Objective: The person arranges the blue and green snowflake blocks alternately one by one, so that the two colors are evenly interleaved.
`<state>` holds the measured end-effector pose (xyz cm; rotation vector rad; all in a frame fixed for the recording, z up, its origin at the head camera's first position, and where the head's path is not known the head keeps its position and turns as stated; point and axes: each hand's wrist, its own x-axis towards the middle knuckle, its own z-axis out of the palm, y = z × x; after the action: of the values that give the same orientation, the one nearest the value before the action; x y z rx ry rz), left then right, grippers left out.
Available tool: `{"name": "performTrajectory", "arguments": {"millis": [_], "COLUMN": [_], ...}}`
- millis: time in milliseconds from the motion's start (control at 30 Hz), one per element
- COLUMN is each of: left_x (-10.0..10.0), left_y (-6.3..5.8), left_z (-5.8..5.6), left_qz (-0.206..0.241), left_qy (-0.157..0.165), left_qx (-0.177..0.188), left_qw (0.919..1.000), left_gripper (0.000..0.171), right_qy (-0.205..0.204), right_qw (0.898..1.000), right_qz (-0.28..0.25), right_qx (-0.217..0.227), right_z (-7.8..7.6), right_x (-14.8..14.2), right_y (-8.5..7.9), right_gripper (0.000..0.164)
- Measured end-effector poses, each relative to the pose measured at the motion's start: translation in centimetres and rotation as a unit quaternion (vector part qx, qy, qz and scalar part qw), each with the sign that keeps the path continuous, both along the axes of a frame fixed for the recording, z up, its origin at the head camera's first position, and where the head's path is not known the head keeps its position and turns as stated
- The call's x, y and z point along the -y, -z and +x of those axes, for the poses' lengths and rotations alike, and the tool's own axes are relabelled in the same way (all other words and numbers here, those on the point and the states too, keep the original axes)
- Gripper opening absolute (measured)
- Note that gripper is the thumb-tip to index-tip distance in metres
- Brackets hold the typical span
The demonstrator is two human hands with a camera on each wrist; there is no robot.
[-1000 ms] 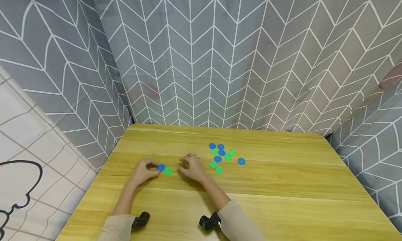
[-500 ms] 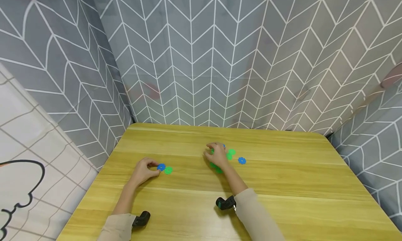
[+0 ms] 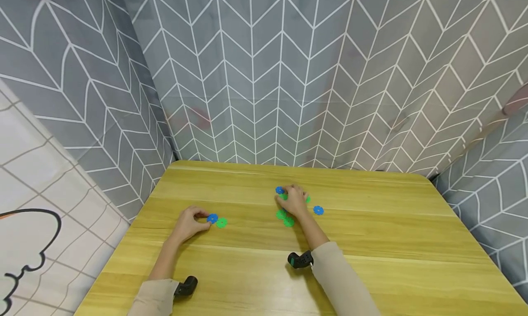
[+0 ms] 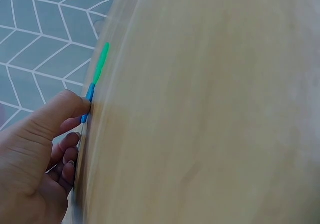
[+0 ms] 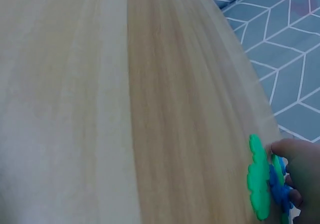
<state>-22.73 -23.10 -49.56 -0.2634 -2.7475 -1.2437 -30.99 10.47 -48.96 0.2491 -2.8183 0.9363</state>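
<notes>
My left hand point(image 3: 187, 225) pinches a blue notched plastic disc point(image 3: 212, 218) between thumb and fingers at the table's left. A green notched disc point(image 3: 222, 223) adjoins it edge to edge; in the left wrist view this green disc point(image 4: 102, 61) lines up with the blue one. My right hand point(image 3: 298, 202) is over the group of loose discs, thumb and forefinger apart. Its palm and fingers hide several of them. The right wrist view has a green disc point(image 5: 258, 179) and a blue disc point(image 5: 280, 191) beside the fingers, with no clear grip on either.
A blue disc point(image 3: 280, 190) lies at the group's far left. Two green discs point(image 3: 285, 218) lie nearer me, and a single blue disc point(image 3: 318, 210) sits to the right. Patterned curtains point(image 3: 264, 78) hang behind the wooden table point(image 3: 371, 233).
My right hand has moved right from near the joined discs to the loose group, then slightly further right. My left hand keeps its hold on the blue disc.
</notes>
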Motion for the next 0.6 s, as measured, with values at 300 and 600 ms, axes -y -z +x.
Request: {"name": "performTrajectory", "arguments": {"millis": [300, 600], "left_x": [0.07, 0.19], "left_y": [-0.11, 0.03], "left_z": [0.1, -0.23], "left_qz": [-0.01, -0.002], "left_qy": [0.003, 0.013], "left_qx": [-0.015, -0.017], "left_qw": [0.9998, 0.9998], "left_gripper": [0.023, 0.033], "right_qy": [-0.002, 0.018], "right_qw": [0.999, 0.999], "right_qz": [0.028, 0.024], "right_qx": [-0.024, -0.012], "right_z": [-0.1, -0.03], "right_x": [0.33, 0.24], "right_y": [0.01, 0.09], "right_gripper": [0.026, 0.041]}}
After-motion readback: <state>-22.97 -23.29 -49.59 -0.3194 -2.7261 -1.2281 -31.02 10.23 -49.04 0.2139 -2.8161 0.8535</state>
